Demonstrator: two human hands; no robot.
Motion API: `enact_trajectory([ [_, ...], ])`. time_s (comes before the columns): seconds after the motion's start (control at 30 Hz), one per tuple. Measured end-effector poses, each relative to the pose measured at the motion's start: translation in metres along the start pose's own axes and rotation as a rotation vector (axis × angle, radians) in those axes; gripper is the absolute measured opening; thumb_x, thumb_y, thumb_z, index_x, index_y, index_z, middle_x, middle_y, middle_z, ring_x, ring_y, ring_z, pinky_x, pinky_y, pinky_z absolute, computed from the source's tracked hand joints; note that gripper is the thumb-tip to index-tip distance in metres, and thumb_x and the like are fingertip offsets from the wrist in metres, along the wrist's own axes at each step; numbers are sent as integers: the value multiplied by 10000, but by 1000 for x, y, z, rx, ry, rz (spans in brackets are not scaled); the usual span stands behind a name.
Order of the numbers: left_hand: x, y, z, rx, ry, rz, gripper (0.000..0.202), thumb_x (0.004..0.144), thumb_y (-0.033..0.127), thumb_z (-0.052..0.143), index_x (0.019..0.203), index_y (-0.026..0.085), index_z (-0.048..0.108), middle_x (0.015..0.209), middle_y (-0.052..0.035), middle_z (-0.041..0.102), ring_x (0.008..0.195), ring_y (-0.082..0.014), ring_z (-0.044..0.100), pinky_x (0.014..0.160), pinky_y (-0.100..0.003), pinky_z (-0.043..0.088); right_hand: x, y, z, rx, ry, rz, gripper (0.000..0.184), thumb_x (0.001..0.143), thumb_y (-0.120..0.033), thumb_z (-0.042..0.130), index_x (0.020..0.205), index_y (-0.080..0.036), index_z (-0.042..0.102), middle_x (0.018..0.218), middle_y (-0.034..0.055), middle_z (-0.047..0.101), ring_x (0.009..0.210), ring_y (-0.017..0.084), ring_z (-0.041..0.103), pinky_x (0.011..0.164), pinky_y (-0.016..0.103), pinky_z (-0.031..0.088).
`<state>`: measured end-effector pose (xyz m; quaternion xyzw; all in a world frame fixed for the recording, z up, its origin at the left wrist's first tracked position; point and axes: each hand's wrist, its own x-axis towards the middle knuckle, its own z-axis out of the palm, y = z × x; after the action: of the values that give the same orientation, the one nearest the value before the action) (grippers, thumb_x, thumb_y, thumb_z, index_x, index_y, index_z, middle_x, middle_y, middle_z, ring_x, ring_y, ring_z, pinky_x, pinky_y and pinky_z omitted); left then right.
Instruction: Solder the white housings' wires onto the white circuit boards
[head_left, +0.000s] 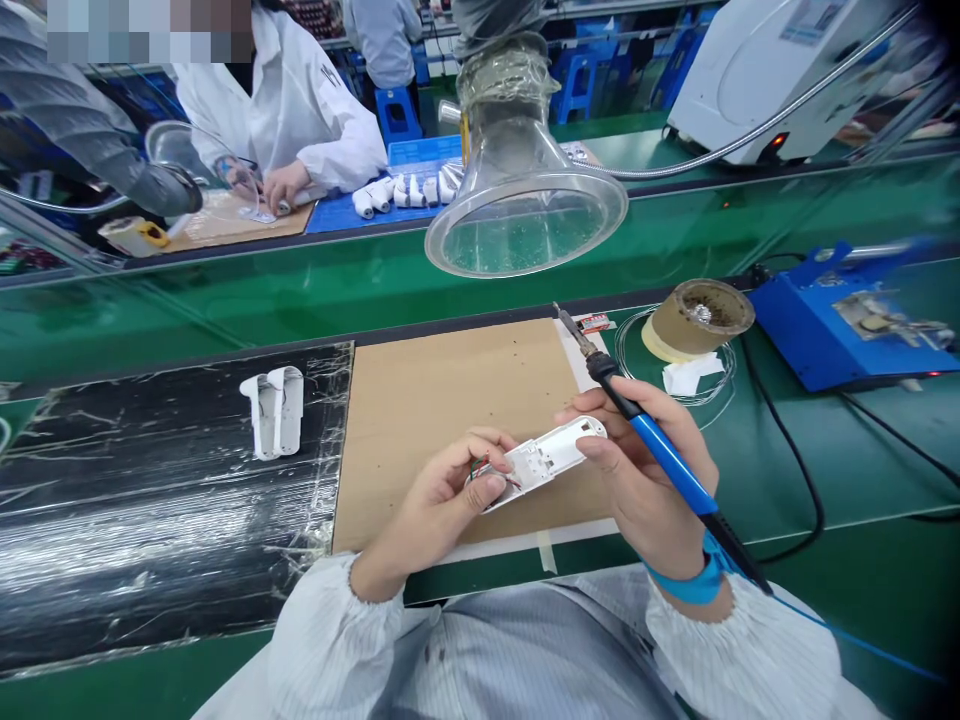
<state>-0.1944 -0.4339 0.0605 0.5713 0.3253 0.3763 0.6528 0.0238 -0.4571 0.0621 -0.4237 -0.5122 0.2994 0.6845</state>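
Note:
Over the cardboard sheet (435,400), a white plastic housing (540,457) is held tilted between both hands. My left hand (457,490) pinches its lower left end, where thin red, green and dark wires (480,466) show beside the fingertips. Its upper right end is gripped by the thumb and fingers of my right hand (652,470). A blue and black soldering iron (667,455) also rests in that hand, lying across its back with the metal tip pointing up and away. The blue band (690,585) circles my right wrist.
Two white housing pieces (276,412) lie on the black wrapped surface (165,520) at left. A clear fume hood (525,220) hangs ahead. Right stand a brown tape ring (701,315), solder wire (731,375) and a blue device (847,320). Across the bench, a co-worker's hands (281,185) handle a part.

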Motion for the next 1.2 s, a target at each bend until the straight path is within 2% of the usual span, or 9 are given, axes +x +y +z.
enact_trajectory([
  [0.57, 1, -1, 2, 2, 19, 9, 204, 1029, 436, 762, 1056, 235, 745, 1224, -97, 705, 1148, -242, 652, 934, -337, 523, 0, 2, -2, 5, 8, -6, 482, 944, -167, 835, 1377, -328, 697, 1160, 31, 794, 992, 253, 838, 856, 443, 735],
  [0.8, 2, -2, 1, 16, 13, 17, 180, 1040, 416, 750, 1069, 239, 733, 1233, -88, 697, 1150, -228, 649, 917, -319, 521, 1, 6, 1, 4, 41, 15, 439, 946, -200, 842, 1346, -321, 706, 1133, 24, 803, 964, 241, 844, 828, 408, 734],
  [0.93, 3, -3, 2, 65, 52, -14, 196, 1043, 421, 735, 1004, 229, 725, 1214, -83, 695, 1121, -221, 647, 928, -327, 517, 1, 17, 3, 3, 80, 89, 398, 945, -296, 853, 1312, -301, 699, 1105, 33, 805, 940, 249, 848, 826, 416, 733],
  [1.07, 7, -1, -1, 162, 96, -55, 236, 1025, 428, 725, 930, 213, 704, 1180, -86, 694, 1068, -227, 649, 933, -354, 520, 3, 32, 2, -23, 58, 141, 393, 973, -320, 823, 1344, -285, 697, 1140, 45, 810, 987, 245, 844, 872, 417, 724],
  [1.2, 13, 0, -13, 255, 236, -77, 197, 1013, 393, 690, 916, 223, 671, 1173, -73, 699, 1027, -219, 640, 948, -364, 508, 4, 44, -5, -125, 119, 117, 433, 1061, -394, 709, 1467, -250, 666, 1191, 83, 827, 1044, 245, 828, 976, 477, 693],
])
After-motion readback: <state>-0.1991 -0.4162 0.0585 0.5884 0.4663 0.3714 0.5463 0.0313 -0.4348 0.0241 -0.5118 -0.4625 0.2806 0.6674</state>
